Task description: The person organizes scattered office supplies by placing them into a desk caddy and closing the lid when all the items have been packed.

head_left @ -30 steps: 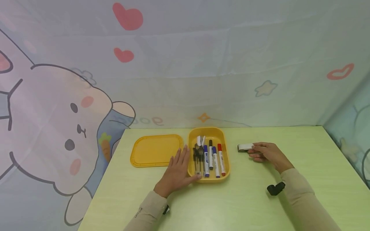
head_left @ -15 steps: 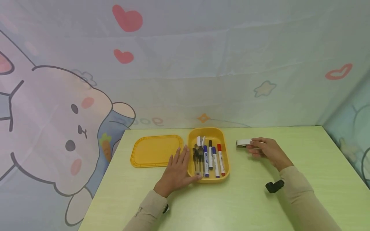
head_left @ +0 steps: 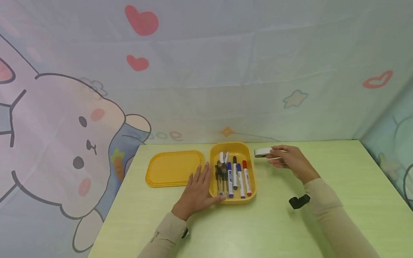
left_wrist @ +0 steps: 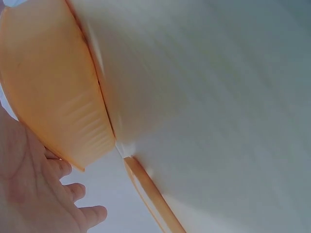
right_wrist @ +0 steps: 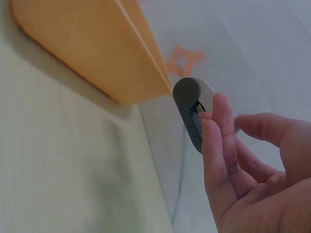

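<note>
Between thumb and fingers, my right hand pinches a small white stapler with a dark grey base. It is held just right of the yellow box, raised off the table, its rounded end toward the box. Straight fingers of my left hand lie along the box's left rim, the thumb reaching over its front left corner. Inside are black pens, blue markers, a black marker, a red marker and small white items.
A flat yellow lid lies on the table left of the box, close to the left fingertips. The pale green table ends at the back against a printed cloth. A black wrist camera hangs at the right sleeve.
My right hand has lifted the stapler from the table and carried it left and back, closer to the box. The left hand and the box stay where they were.
</note>
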A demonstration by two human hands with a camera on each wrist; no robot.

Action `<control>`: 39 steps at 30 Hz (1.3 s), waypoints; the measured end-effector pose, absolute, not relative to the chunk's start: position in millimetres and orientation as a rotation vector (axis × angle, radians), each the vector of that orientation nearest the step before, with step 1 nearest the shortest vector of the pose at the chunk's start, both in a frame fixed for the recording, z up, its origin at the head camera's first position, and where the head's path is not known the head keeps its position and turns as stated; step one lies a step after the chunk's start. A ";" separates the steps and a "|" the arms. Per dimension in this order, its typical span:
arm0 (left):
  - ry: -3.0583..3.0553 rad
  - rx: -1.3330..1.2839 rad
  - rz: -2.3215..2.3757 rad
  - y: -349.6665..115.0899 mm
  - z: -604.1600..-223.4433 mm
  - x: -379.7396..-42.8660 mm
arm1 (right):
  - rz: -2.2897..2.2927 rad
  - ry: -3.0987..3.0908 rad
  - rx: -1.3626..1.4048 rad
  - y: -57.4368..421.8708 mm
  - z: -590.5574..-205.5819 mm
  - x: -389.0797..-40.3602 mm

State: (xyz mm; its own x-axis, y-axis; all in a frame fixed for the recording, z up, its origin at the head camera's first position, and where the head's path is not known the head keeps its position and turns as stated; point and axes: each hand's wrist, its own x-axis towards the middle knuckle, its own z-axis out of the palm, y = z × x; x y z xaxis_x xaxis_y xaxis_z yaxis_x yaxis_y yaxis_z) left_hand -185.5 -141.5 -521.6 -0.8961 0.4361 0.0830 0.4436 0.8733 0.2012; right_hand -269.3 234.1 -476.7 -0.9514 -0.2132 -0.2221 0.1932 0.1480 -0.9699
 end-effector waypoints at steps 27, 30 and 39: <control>-3.017 -0.710 -0.355 -143.0 -521.1 -185.5 | -1.815 2.145 -0.083 170.3 -461.8 -289.9; -3.012 -0.710 -0.364 -143.2 -521.5 -185.5 | -1.810 2.145 -0.087 166.7 -463.2 -290.9; -3.038 -0.699 -0.347 -142.7 -522.2 -186.5 | -1.762 2.109 -0.119 157.2 -463.1 -291.6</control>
State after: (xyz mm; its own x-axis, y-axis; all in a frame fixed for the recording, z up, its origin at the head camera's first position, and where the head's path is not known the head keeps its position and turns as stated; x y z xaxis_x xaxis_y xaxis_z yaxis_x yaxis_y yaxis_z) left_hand -186.5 -142.7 -522.2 -0.9007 0.4310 0.0539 0.4321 0.8762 0.2134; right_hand -291.6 157.2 -463.1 -0.9208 -0.3080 -0.2393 0.1807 0.2068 -0.9615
